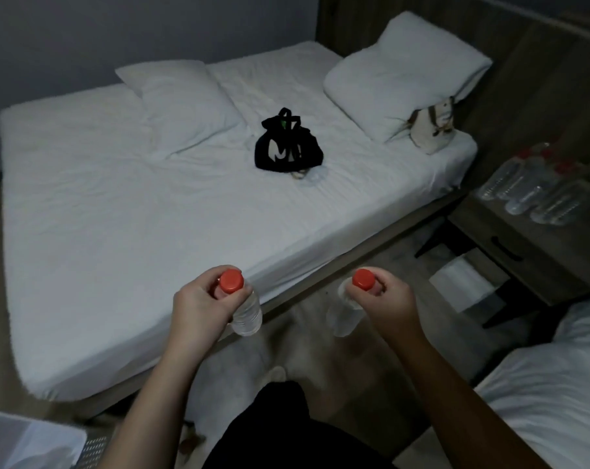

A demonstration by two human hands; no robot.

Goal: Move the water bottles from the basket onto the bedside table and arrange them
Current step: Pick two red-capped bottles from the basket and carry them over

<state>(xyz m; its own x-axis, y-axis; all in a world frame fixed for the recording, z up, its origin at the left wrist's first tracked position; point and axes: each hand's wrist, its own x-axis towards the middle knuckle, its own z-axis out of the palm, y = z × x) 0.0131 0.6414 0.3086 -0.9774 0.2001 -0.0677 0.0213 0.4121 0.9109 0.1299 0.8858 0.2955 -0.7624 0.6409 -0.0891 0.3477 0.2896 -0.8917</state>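
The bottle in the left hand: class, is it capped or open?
Capped: a red cap sits atop the bottle the left hand grips.

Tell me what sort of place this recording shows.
Most likely a bedroom, perhaps a hotel room: a white-sheeted bed with pillows, a bedside table holding water bottles, and a second bed at the right edge.

We see only a corner of the basket (pixel 33 438); the edge cuts off the rest. The bottles (pixel 530 191) on the bedside table (pixel 523 238) are too blurry to count. The left hand (pixel 199 299) hides the left bottle (pixel 248 316) at its neck. The right hand (pixel 381 299) hides the neck of the right bottle (pixel 342 316), whose body is blurry.
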